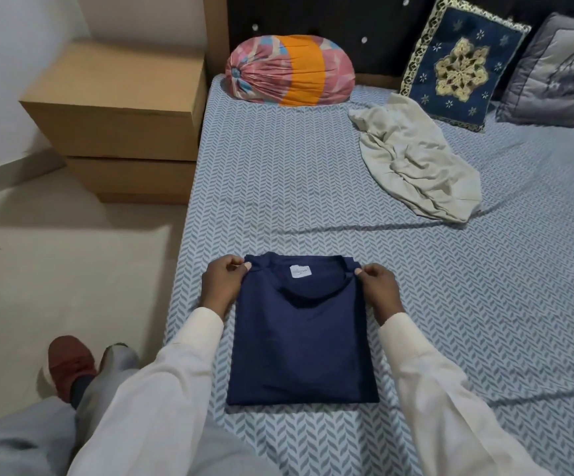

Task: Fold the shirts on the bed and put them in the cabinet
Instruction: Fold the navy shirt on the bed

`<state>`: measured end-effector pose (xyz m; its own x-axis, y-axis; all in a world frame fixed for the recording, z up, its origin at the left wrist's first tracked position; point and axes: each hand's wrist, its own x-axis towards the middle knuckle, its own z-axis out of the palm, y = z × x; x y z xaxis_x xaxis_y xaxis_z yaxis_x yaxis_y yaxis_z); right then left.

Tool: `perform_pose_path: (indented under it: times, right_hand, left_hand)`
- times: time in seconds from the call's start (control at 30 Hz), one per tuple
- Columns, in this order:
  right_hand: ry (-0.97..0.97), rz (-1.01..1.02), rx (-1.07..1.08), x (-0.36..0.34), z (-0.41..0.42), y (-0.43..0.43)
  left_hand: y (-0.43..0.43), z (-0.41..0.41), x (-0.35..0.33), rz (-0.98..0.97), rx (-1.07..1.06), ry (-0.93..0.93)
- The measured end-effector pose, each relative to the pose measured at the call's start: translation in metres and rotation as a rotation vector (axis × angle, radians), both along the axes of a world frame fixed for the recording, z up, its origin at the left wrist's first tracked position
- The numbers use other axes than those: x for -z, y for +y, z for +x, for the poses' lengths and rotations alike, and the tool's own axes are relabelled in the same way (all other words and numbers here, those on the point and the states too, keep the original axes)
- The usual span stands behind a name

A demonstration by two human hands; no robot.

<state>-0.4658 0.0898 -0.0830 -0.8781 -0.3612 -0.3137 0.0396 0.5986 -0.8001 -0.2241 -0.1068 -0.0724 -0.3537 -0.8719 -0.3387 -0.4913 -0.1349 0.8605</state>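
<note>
Two hands pinch the folded navy T-shirt (301, 341) at its shoulders, left hand (224, 284) and right hand (380, 287). It lies flat on the bed (278, 187); a crumpled pale shirt (416, 159) sits well apart.

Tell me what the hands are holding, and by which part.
The folded navy shirt on the bed: the left hand pinches its left collar-end corner, the right hand its right one.
</note>
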Motion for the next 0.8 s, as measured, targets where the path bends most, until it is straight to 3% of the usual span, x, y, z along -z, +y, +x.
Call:
perform_pose_path:
  times: [0.1, 0.37, 0.47, 0.57, 0.63, 0.7, 0.8]
  right_hand:
    - [0.008, 0.007, 0.028, 0.004, -0.008, -0.003]
    - [0.038, 0.182, -0.024, 0.003, -0.001, -0.012]
    - [-0.059, 0.135, -0.072, -0.002, -0.005, -0.008]
    - [-0.353, -0.041, -0.091, -0.02, 0.004, 0.01]
    - [-0.482, -0.044, -0.141, -0.03, 0.023, 0.038]
    - [-0.482, 0.059, -0.222, -0.038, 0.048, 0.074]
    - [-0.462, 0.17, -0.268, -0.037, 0.078, 0.123]
  left_hand:
    - [-0.007, -0.01, 0.003, 0.03, -0.039, 0.006]
    - [-0.007, -0.017, -0.002, -0.038, -0.09, -0.259]
    - [0.009, -0.011, -0.014, -0.057, -0.02, -0.315]
    - [0.035, 0.016, -0.015, -0.062, 0.075, -0.364]
    - [0.051, 0.045, -0.008, 0.031, 0.143, -0.369]
    - [0.068, 0.074, -0.002, 0.219, 0.207, -0.287]
    - [0.092, 0.102, 0.001, 0.357, 0.367, -0.369]
